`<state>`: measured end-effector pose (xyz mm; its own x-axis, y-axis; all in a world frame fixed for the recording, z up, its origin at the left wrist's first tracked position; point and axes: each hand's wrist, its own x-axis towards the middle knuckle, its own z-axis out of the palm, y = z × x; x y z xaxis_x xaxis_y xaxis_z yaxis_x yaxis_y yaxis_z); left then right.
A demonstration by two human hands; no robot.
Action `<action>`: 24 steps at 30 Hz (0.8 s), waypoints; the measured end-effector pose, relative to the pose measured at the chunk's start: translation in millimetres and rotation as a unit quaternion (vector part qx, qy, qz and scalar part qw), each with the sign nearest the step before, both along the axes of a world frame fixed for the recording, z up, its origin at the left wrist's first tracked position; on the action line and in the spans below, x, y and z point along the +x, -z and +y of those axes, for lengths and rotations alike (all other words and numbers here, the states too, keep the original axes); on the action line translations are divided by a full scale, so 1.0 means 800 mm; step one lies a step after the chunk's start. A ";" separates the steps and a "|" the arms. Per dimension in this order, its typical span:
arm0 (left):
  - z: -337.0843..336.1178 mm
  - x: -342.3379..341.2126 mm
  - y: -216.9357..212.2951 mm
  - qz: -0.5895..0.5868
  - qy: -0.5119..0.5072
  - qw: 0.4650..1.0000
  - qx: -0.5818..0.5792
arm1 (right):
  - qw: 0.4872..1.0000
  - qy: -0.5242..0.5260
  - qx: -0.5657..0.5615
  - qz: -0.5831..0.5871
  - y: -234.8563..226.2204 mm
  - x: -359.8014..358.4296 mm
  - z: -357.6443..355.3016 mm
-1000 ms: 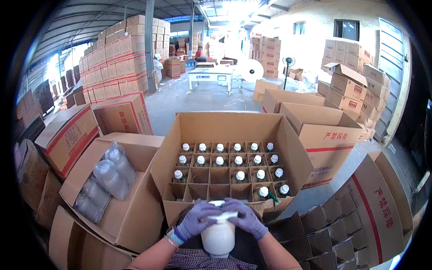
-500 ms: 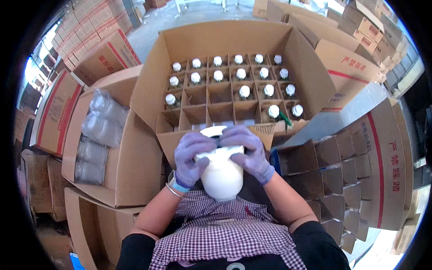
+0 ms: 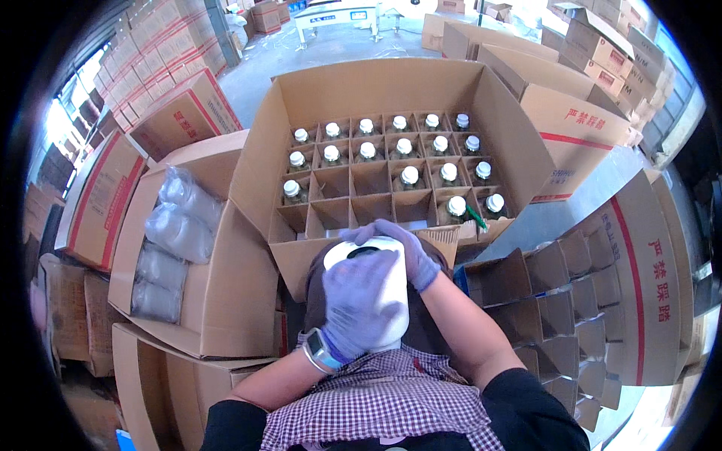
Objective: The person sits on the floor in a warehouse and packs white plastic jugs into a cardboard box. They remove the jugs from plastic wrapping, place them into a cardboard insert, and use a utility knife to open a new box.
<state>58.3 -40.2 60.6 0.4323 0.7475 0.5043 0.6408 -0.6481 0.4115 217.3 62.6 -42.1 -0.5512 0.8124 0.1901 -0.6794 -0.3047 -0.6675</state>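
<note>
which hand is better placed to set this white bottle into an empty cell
Left, probably: the left hand wraps the white bottle body, while the right hand sits only at its top.

One view only, taken from a head-worn fisheye, pitched steeply down over the chest. The hands (image 3: 376, 289) and a white jar (image 3: 380, 301) are seen close below the lens, near centre. An open carton (image 3: 511, 128) of bottles is framed just beyond, upper middle. Warehouse floor and stacked boxes (image 3: 173, 68) are bent along the top rim, possibly far off. Edges are blacked out by the lens circle.
</note>
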 end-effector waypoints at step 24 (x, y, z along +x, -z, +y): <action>-0.030 -0.039 0.054 -0.329 0.233 0.779 -0.479 | 0.631 0.008 0.673 -0.386 -0.282 -0.011 -0.163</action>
<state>27.1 -64.3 17.5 0.6524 0.7569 0.0377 -0.1272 0.0603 0.9900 208.2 -67.9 183.1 -0.8956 0.2074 0.3934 0.0102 0.8939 -0.4481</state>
